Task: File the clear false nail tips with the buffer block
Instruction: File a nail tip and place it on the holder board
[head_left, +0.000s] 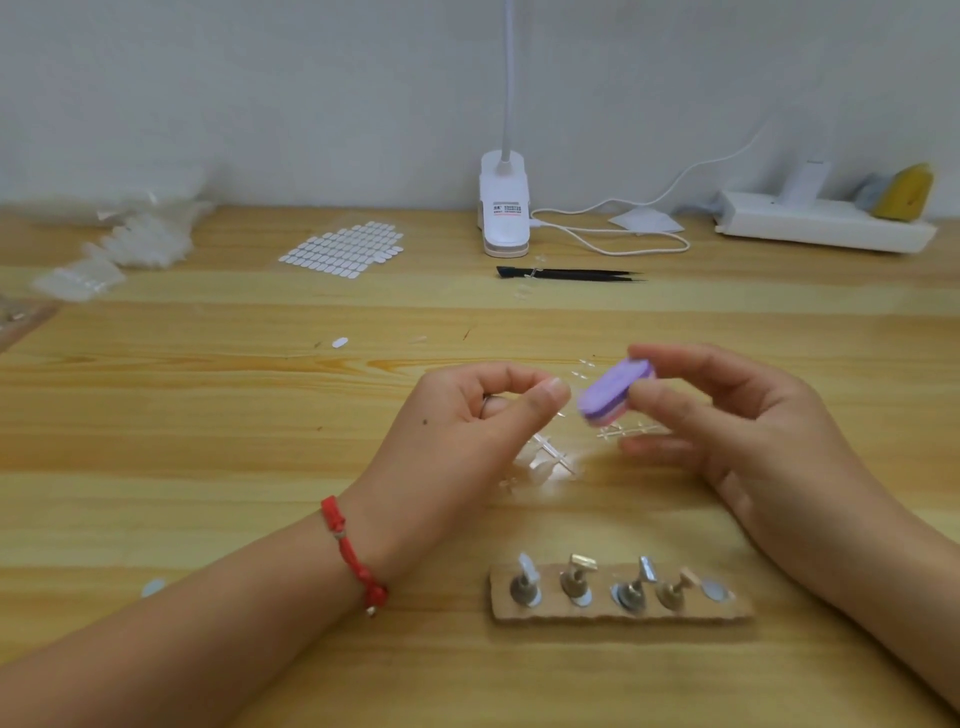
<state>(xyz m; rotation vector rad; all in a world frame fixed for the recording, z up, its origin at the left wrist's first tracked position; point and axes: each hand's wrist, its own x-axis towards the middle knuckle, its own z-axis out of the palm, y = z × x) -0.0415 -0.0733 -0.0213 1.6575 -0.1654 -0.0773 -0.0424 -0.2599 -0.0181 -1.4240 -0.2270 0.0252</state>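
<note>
The buffer block (615, 389) hovers over the table's (208, 415) middle, pinched by the right hand (727, 431), its long axis slanting down toward the left hand (467, 415). That hand's thumb and forefinger meet; whether they grip a tip is unclear. Beneath lie clear nail tips (550, 460); a hard stroke could flick one away.

Colours on the table (208, 415)
The buffer block (615, 389) is seen as lilac over pink; the table is streaked with yellow-tan wood grain. A red bracelet (353, 556), black tweezers (571, 274), a white lamp (504, 208), brown cardboard strip (618, 617) and white oval stickers (345, 249) in a grid are shown.
</note>
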